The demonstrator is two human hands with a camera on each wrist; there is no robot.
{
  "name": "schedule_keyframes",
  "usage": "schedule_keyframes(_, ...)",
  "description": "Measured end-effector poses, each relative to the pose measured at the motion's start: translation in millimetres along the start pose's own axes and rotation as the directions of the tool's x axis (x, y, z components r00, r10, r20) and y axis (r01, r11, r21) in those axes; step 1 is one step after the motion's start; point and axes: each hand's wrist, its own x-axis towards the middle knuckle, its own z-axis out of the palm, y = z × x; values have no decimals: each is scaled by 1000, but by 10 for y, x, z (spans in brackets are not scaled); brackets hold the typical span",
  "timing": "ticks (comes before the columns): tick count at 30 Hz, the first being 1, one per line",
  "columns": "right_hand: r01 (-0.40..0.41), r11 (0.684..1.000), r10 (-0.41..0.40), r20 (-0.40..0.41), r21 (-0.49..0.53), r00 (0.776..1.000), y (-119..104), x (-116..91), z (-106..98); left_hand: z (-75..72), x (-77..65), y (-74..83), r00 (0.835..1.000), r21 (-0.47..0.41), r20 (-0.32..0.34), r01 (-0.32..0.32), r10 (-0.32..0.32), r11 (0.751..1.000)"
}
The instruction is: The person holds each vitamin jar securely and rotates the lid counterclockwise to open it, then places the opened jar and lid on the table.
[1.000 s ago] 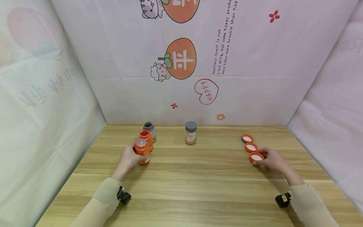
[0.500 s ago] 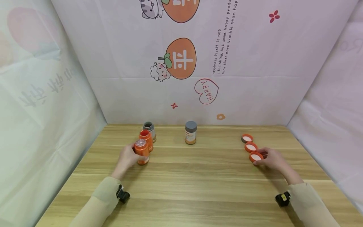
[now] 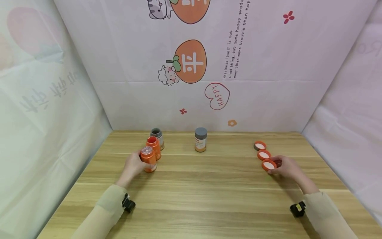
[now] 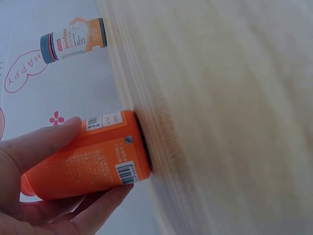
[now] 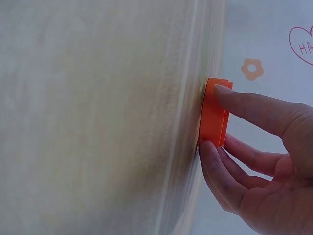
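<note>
My left hand (image 3: 134, 165) grips an orange bottle (image 4: 98, 159) between thumb and fingers; the bottle stands upright on the table, its mouth covered by a silvery, patterned seal (image 3: 147, 151). Just behind it is a second orange bottle (image 3: 154, 144), uncapped, and behind that an uncapped grey-necked bottle (image 3: 160, 139). On the right side, my right hand (image 3: 286, 167) pinches an orange cap (image 5: 214, 112), which lies with its white inside up. Beyond that cap are another orange cap (image 3: 264, 155) and a grey-and-orange cap (image 3: 260, 145), both also inside up, in a row.
A capped bottle (image 3: 201, 139) with a grey lid and a white-and-orange label stands at the back middle of the wooden table (image 3: 209, 196). Behind the table rises a white printed cloth wall (image 3: 143, 99), with more cloth along both sides.
My left hand has shifted the orange bottle slightly left and away from me, beside the other bottles. My right hand has nudged its cap a little to the left.
</note>
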Motion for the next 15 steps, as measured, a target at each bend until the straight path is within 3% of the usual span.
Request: schedule_keyframes(15,6,1000,-6,8,23,1000,-3,-17,-8,6,13,11,999,33,29,15,-16,999)
